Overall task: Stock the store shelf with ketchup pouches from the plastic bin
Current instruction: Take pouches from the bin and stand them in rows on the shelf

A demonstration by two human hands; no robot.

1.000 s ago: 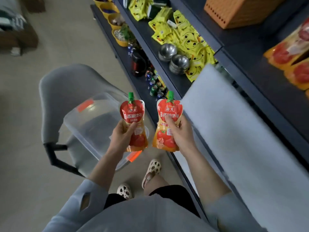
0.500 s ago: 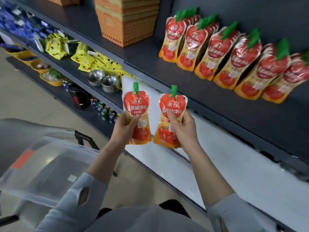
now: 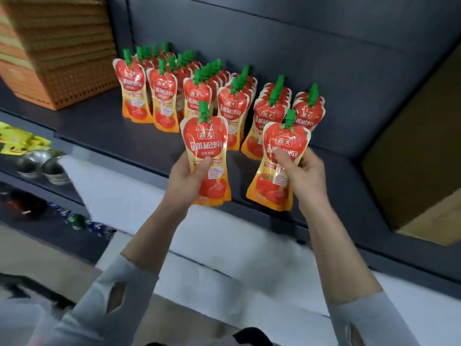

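Observation:
My left hand [image 3: 185, 181] grips a red and orange ketchup pouch [image 3: 205, 146] with a green cap, held upright over the front of the dark shelf [image 3: 112, 131]. A second ketchup pouch [image 3: 284, 148] stands upright in my right hand [image 3: 303, 176], just right of the first. Behind both, several rows of the same pouches [image 3: 162, 96] stand on the shelf against its dark back panel. The plastic bin [image 3: 17, 323] is only a blurred pale edge at the lower left.
Stacked orange baskets [image 3: 55, 58] fill the shelf's left end. A brown box [image 3: 419, 176] stands at the right. Below are a white shelf surface [image 3: 224, 245], steel bowls [image 3: 42, 166], yellow packets [image 3: 17, 143] and small cans [image 3: 79, 221].
My view swung up from the bin and chair to the shelf. Both hands carried their pouches up and forward, close to the front of the stocked rows.

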